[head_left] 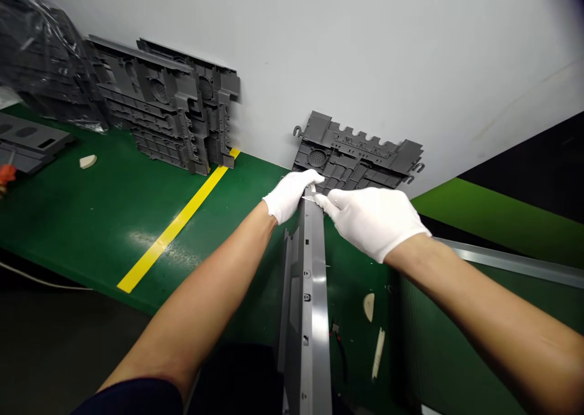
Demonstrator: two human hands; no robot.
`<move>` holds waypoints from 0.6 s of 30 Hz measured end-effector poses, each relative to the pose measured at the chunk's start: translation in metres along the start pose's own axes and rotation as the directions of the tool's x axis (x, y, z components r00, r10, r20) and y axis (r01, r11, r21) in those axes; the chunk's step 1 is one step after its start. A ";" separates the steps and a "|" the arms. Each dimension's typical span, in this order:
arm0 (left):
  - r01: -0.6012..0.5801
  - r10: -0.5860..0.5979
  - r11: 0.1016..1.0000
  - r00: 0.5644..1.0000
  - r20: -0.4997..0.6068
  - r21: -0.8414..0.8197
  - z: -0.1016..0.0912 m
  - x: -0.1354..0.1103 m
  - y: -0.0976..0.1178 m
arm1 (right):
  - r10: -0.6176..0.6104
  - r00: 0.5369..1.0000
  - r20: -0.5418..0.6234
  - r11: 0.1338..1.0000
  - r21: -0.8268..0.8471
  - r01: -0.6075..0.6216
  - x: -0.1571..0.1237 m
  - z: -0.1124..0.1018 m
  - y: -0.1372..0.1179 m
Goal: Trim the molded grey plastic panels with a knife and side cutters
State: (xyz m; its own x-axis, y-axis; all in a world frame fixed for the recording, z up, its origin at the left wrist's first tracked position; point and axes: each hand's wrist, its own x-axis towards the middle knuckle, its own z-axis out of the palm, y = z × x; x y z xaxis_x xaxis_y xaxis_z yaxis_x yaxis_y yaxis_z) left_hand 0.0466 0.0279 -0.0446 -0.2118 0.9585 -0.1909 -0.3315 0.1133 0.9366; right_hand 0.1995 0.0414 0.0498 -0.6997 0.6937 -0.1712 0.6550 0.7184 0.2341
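A long grey plastic panel [320,299] stands on edge in front of me, its narrow side with small slots facing up. My left hand [292,195], in a white glove, is closed around the panel's far end. My right hand [371,219], gloved too, is closed beside that end, thumb and fingers pinched together. From its fingertips a small thin blade [309,198] points left across the panel's top edge. The rest of the blade is hidden in the glove. Just behind both hands, a dark grey moulded panel [356,153] with hooks leans on the white wall.
More grey moulded panels [159,98] lean on the wall at left, near some in clear plastic wrap [41,50]. Cream pieces [369,307] lie on the green table [109,202], beside a partly hidden red-and-black tool [336,330]. Yellow tape [177,223] crosses the table.
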 end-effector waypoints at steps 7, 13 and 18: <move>0.001 -0.001 1.000 1.000 0.002 0.008 0.003 0.000 0.000 | -0.027 0.999 -0.037 0.999 -0.048 0.025 -0.008 0.005 0.001; 0.014 -0.014 0.999 1.000 0.009 -0.037 0.006 0.001 0.000 | -0.033 0.999 -0.036 0.999 -0.042 0.031 -0.015 0.006 -0.001; 0.038 -0.039 0.999 0.998 -0.044 -0.025 0.004 -0.001 0.001 | -0.130 0.985 -0.116 0.975 0.164 0.148 -0.037 0.012 0.002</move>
State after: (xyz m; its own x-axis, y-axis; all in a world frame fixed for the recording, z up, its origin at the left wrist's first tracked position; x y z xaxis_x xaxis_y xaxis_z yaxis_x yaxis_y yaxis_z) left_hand 0.0501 0.0282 -0.0422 -0.2392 0.9409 -0.2398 -0.3620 0.1427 0.9212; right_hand 0.2305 0.0177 0.0452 -0.8072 0.5837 -0.0879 0.5820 0.8119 0.0462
